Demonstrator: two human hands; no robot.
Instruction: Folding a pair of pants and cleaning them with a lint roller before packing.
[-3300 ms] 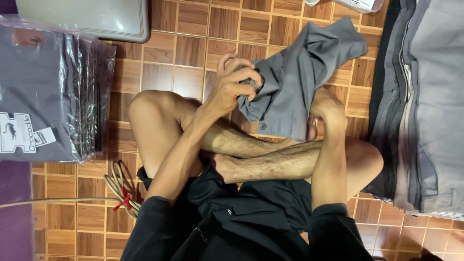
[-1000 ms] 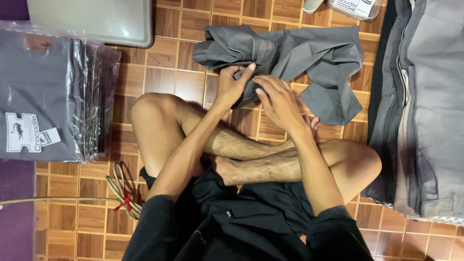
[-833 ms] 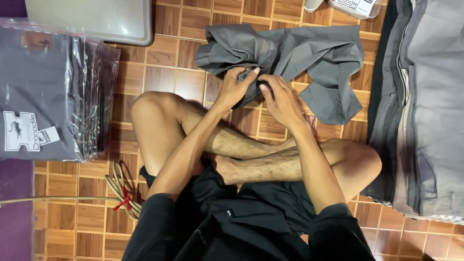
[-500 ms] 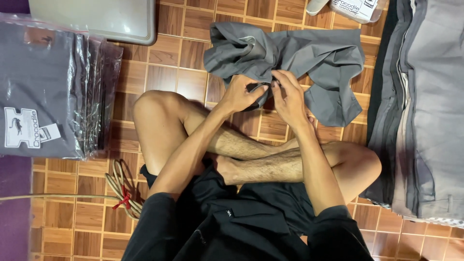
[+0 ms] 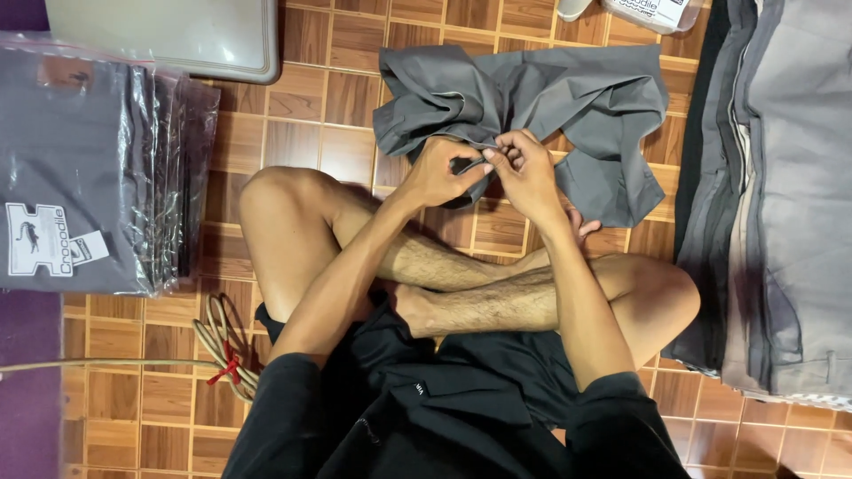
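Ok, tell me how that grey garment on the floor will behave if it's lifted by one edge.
The grey garment would probably flop and drape: it lies crumpled in soft folds. It looks light, thin cloth. Likely not slippery; the left hand and right hand pinch its edge with fingertips alone.

A crumpled garment [image 5: 568,98] lies on the floor [image 5: 293,115] ahead of a seated person's crossed legs [image 5: 461,275]. Bagged clothes [image 5: 89,168] are stacked to the left, folded clothes [image 5: 781,186] to the right, a tray [image 5: 169,35] beyond the bags.
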